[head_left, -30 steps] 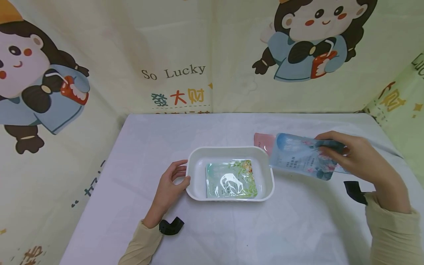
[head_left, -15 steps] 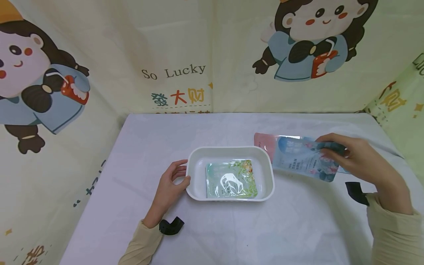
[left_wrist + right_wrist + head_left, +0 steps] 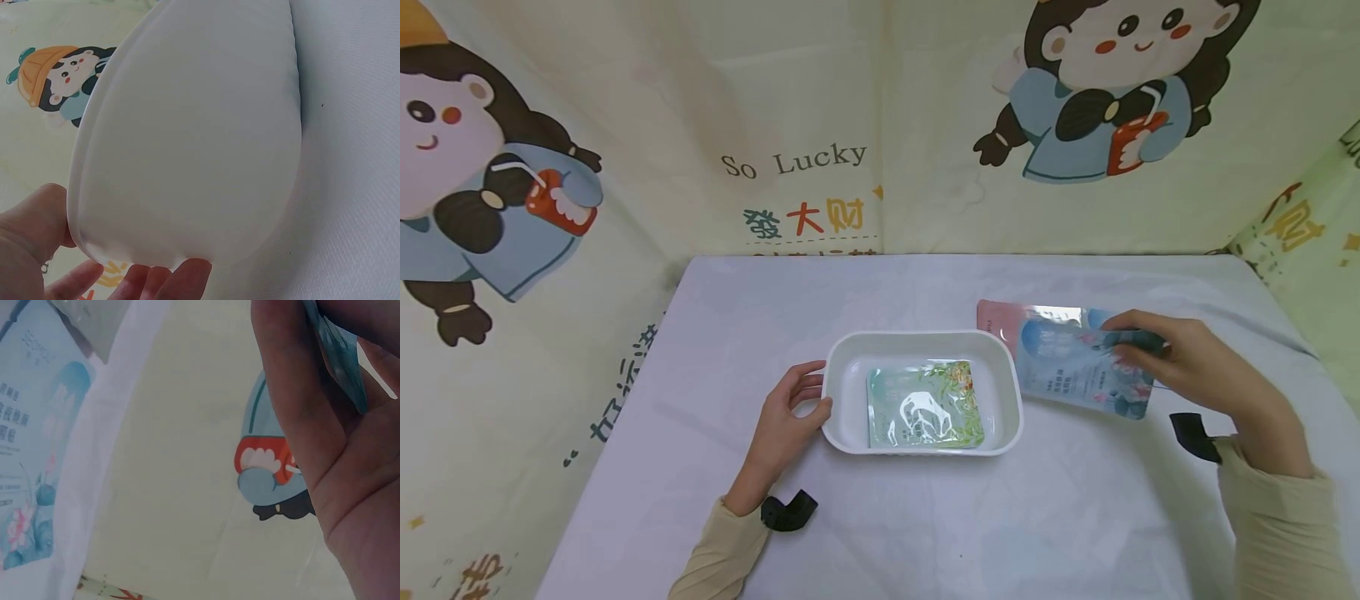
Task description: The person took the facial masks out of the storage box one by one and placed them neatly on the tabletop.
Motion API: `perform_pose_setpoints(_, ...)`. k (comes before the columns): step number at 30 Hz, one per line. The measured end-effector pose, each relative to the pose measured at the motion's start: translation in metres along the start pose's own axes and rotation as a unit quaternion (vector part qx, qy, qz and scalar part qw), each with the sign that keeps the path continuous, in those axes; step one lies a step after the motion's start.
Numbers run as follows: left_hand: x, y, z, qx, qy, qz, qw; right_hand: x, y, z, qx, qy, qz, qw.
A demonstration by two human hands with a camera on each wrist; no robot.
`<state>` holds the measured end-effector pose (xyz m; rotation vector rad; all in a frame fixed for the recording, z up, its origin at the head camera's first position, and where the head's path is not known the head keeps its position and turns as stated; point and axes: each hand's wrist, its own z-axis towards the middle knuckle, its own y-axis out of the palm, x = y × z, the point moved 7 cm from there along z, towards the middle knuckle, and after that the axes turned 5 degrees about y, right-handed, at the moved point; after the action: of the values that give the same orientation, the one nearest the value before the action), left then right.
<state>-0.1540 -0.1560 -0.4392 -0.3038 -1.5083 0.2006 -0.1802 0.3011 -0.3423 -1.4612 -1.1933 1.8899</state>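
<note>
A white plastic tray (image 3: 922, 336) stands on the table with a green floral sachet (image 3: 925, 406) lying flat in it. My left hand (image 3: 786, 425) holds the tray's left end, thumb and fingertips against its rim and wall, as the left wrist view also shows. My right hand (image 3: 1195, 371) pinches the right end of a blue floral sachet (image 3: 1067, 362), its left end beside the tray. A pink sachet (image 3: 997, 317) lies partly under it. In the right wrist view another blue sachet (image 3: 37, 437) lies on the table, and the edge of the pinched sachet (image 3: 344, 362) shows between my fingers.
A white cloth covers the table (image 3: 880, 525). Behind it hangs a pale yellow backdrop (image 3: 940, 208) with cartoon figures and lettering. Black mounts (image 3: 790, 510) sit at both wrists.
My right hand has moved slightly left and down with the blue sachet, uncovering more of the pink one. The left hand and tray stay in place.
</note>
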Motion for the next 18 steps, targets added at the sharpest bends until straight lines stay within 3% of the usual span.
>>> perform_pose_setpoints(5, 0.000, 0.000, 0.000, -0.001, 0.001, 0.001, 1.0000, 0.005, 0.006, 0.002, -0.004, -0.011, 0.000, 1.000)
perform_pose_setpoints(13, 0.000, 0.000, -0.001, 0.000, 0.001, -0.003, 1.0000, 0.014, 0.020, 0.005, -0.035, 0.006, 0.000, 0.999)
perform_pose_setpoints(18, 0.000, 0.000, -0.001, 0.003, 0.002, -0.001, 1.0000, 0.015, 0.028, 0.007, -0.039, -0.016, -0.012, 0.999)
